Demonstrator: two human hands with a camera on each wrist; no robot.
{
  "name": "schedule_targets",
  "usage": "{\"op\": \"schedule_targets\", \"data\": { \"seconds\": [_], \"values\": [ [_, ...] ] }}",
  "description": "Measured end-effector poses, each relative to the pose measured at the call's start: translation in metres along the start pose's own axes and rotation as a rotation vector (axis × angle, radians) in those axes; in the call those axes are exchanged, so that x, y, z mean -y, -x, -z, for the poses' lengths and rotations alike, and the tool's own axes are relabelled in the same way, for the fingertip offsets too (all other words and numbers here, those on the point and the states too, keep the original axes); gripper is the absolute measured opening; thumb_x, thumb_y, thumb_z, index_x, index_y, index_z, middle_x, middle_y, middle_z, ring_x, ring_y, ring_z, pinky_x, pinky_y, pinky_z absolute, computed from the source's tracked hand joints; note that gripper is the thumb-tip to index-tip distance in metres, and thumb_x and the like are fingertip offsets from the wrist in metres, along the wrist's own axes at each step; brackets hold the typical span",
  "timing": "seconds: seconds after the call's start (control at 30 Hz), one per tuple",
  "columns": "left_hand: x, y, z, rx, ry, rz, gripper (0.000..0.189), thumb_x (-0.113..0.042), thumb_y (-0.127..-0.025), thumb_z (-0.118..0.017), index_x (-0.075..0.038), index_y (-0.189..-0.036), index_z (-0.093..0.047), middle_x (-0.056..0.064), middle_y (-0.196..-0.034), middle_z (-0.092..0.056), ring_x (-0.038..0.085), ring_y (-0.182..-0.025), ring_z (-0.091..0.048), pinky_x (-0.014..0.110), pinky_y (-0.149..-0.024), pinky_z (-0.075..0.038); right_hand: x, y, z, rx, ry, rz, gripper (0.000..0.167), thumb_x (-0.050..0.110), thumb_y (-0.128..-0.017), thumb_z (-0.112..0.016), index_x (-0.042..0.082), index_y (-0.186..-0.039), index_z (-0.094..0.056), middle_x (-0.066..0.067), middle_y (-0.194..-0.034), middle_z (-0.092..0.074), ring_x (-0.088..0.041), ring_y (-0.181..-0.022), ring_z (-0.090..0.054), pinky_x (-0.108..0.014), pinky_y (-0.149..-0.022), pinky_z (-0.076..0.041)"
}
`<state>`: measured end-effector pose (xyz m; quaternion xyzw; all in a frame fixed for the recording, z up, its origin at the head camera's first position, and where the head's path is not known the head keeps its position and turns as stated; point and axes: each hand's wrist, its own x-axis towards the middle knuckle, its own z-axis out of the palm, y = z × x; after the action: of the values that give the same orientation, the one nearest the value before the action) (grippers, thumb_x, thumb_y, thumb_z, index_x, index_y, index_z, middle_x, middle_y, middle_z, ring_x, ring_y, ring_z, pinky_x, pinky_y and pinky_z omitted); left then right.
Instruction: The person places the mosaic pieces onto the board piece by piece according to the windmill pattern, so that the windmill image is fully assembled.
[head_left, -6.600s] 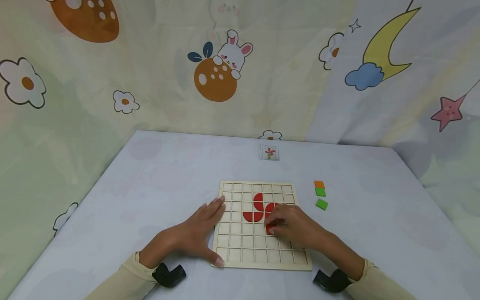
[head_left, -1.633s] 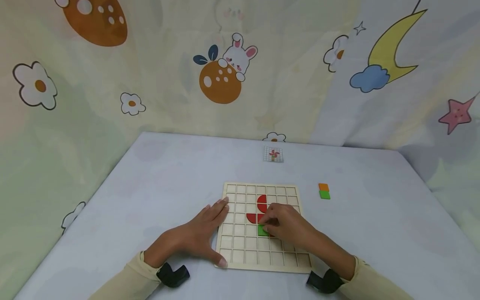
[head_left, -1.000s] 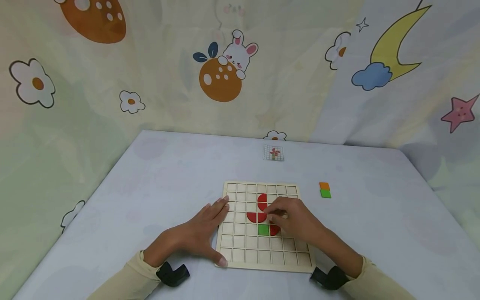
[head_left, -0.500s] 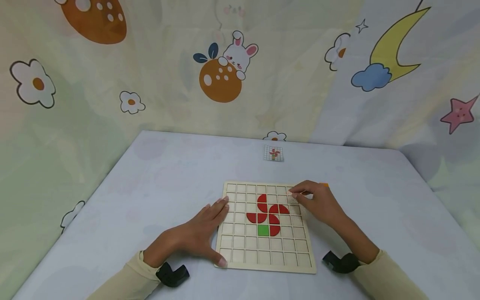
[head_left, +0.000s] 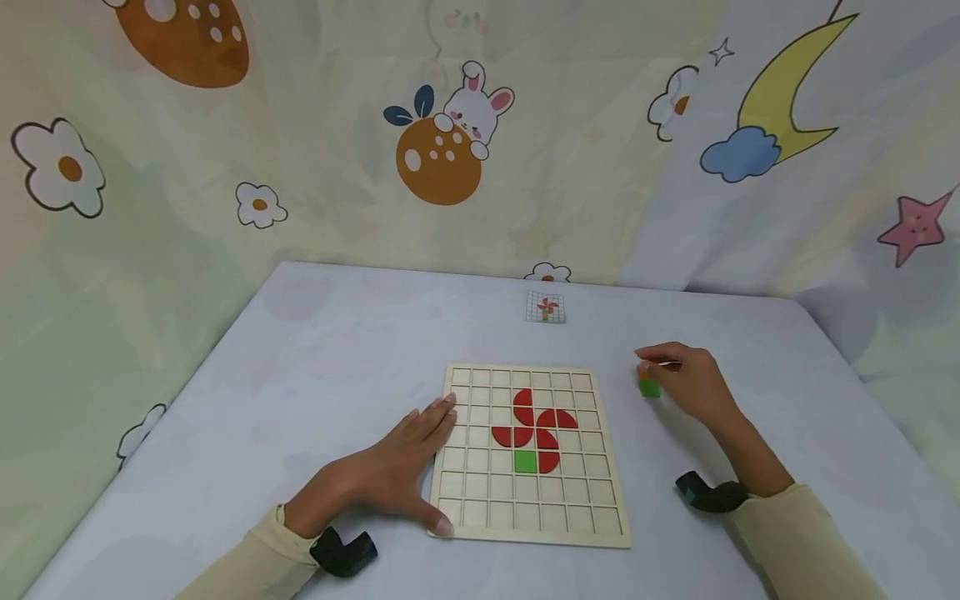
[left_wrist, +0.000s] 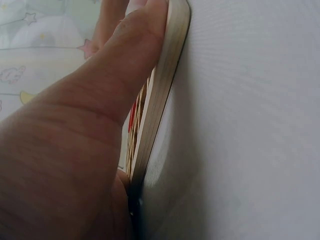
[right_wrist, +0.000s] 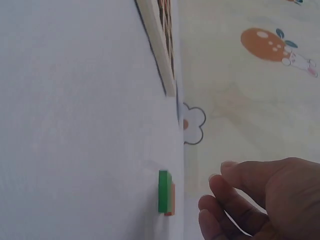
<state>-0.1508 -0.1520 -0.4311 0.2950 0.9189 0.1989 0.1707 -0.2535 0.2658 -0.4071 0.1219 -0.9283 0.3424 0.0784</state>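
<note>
The wooden grid board [head_left: 540, 540] lies flat on the table, holding red curved pieces [head_left: 548, 461] in a pinwheel shape and one green square tile [head_left: 526, 461] below the centre. My left hand [head_left: 393, 475] rests along the board's left side, fingers extended on the edge and thumb at the near left corner. Right of the board, my right hand [head_left: 693, 383] hovers with bent fingers and nothing between them. Beneath its fingertips lie another green tile [head_left: 649, 389] and an orange tile [right_wrist: 173, 199], the orange one mostly covered in the head view. The right wrist view shows the fingers apart from both tiles.
A small pattern card [head_left: 545, 307] with a red pinwheel drawing lies at the back of the white table [head_left: 360, 333]. Behind it hangs a printed cloth backdrop [head_left: 315, 125]. Each wrist carries a black camera mount [head_left: 343, 552].
One green tile has gone from the loose pieces onto the board. Lately my right hand has left the board and moved right to the remaining tiles; my left hand has stayed.
</note>
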Motion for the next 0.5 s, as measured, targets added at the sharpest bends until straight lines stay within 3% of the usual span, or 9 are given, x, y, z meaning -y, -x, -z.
{"op": "schedule_targets", "data": {
  "seconds": [0.17, 0.27, 0.5],
  "values": [
    [0.000, -0.001, 0.000, 0.000, -0.001, -0.009, 0.134, -0.081, -0.063, -0.068, -0.007, -0.157, -0.006, 0.000, -0.162, 0.010, 0.016, -0.146, 0.010, 0.043, -0.117, -0.001, -0.016, 0.000, 0.003, 0.033, 0.021, -0.070, 0.029, 0.011, -0.095, -0.062, -0.004, -0.120, -0.065, -0.024, -0.115, -0.065, -0.040, -0.101, -0.061, -0.046, -0.077, -0.051],
    [0.000, -0.001, 0.000, -0.004, 0.004, -0.018, 0.134, -0.080, -0.063, -0.069, -0.006, -0.156, -0.007, 0.002, -0.163, 0.009, 0.017, -0.147, 0.009, 0.045, -0.117, -0.002, -0.020, -0.002, 0.002, 0.083, 0.025, -0.096, 0.035, 0.015, -0.095, -0.064, -0.005, -0.124, -0.062, -0.026, -0.119, -0.062, -0.042, -0.105, -0.059, -0.050, -0.081, -0.050],
    [0.000, 0.000, 0.001, -0.005, 0.007, -0.010, 0.134, -0.079, -0.064, -0.069, -0.005, -0.156, -0.008, 0.003, -0.163, 0.008, 0.017, -0.147, 0.009, 0.045, -0.116, -0.002, -0.018, -0.012, 0.001, 0.177, 0.090, -0.050, 0.034, 0.008, -0.090, -0.069, -0.007, -0.119, -0.064, -0.028, -0.115, -0.060, -0.043, -0.102, -0.058, -0.052, -0.081, -0.050]
  ]
}}
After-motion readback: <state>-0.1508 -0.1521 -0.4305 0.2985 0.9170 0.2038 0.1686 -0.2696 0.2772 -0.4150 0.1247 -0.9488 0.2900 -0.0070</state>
